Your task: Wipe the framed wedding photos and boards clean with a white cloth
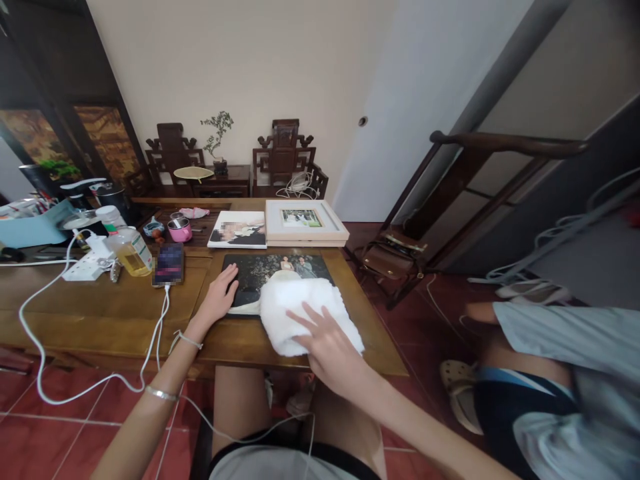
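A dark photo print lies flat on the wooden table in front of me. My left hand rests open on its left edge, fingers spread and flat. A thick white cloth covers the print's lower right part. My right hand lies flat on the cloth's near side, fingers stretched out on it. Behind the print lie a second photo print and a light framed picture.
A phone on a white cable, a bottle of yellow liquid, a power strip and a pink pot sit at the table's left. Another person sits at the right. Carved chairs stand at the wall.
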A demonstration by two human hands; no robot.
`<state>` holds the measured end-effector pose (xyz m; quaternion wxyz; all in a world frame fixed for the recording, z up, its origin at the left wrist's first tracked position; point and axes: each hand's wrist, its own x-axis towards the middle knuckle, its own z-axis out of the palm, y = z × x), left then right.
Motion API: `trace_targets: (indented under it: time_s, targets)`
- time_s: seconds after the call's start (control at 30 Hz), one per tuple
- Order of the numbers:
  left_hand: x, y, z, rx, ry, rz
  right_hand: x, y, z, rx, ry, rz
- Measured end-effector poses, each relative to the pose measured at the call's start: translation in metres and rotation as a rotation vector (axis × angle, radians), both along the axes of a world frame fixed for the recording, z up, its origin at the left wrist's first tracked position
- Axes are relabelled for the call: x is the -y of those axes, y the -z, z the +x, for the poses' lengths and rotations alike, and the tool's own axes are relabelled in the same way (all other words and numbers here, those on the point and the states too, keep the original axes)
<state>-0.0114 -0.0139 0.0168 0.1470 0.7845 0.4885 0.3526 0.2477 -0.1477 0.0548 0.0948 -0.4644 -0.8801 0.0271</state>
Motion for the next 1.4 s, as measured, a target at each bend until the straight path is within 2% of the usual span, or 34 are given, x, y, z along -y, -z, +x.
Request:
trace_targets:
  time_s: [0.1, 0.2, 0.3, 0.4, 0.47, 0.53, 0.63, 0.73, 0.83, 0.93, 1.1, 1.2, 1.3, 1.4]
  targets:
    - [0.000, 0.000, -0.001, -0.017, 0.006, -0.004, -0.016, -0.004, -0.005, 0.010, 0.012, -0.012]
    - [-0.001, 0.000, -0.002, -0.038, 0.001, -0.007, -0.065, -0.009, -0.015, 0.026, 0.022, 0.011]
    - [-0.002, 0.000, -0.003, -0.038, 0.008, -0.006, -0.118, -0.016, -0.024, 0.069, 0.117, 0.030]
    - [-0.002, -0.001, -0.003, -0.032, 0.006, -0.012, -0.149, -0.020, -0.028, 0.098, 0.180, 0.023]
    - [-0.002, -0.001, -0.003, -0.025, -0.001, -0.018, -0.149, -0.020, -0.029, 0.101, 0.172, 0.024]
    - [-0.001, -0.002, -0.002, -0.013, -0.003, -0.023, -0.133, -0.017, -0.029, 0.099, 0.128, 0.039]
    - [0.000, -0.002, -0.001, -0.010, -0.006, -0.023, -0.085, -0.010, -0.028, 0.083, 0.021, 0.055]
    - [0.000, -0.002, 0.000, -0.025, -0.010, -0.016, -0.034, -0.008, -0.024, 0.071, -0.080, -0.004]
    - [0.001, -0.003, 0.000, -0.028, -0.012, -0.006, -0.010, -0.012, -0.021, 0.055, -0.139, -0.055]
    - [0.000, -0.002, -0.001, -0.043, -0.007, 0.000, -0.027, -0.017, -0.021, 0.028, -0.127, -0.055]
    - [-0.002, -0.002, -0.002, -0.060, 0.001, -0.002, -0.113, -0.023, -0.033, 0.030, -0.086, 0.009]
    - [-0.001, -0.003, -0.002, -0.049, 0.003, 0.003, -0.155, -0.026, -0.040, 0.030, 0.004, 0.023]
    - [-0.001, -0.005, -0.002, -0.043, 0.001, -0.003, -0.162, -0.026, -0.047, 0.021, 0.038, 0.035]
    - [-0.001, -0.005, -0.002, -0.030, 0.000, -0.004, -0.130, -0.018, -0.052, 0.021, -0.002, 0.049]
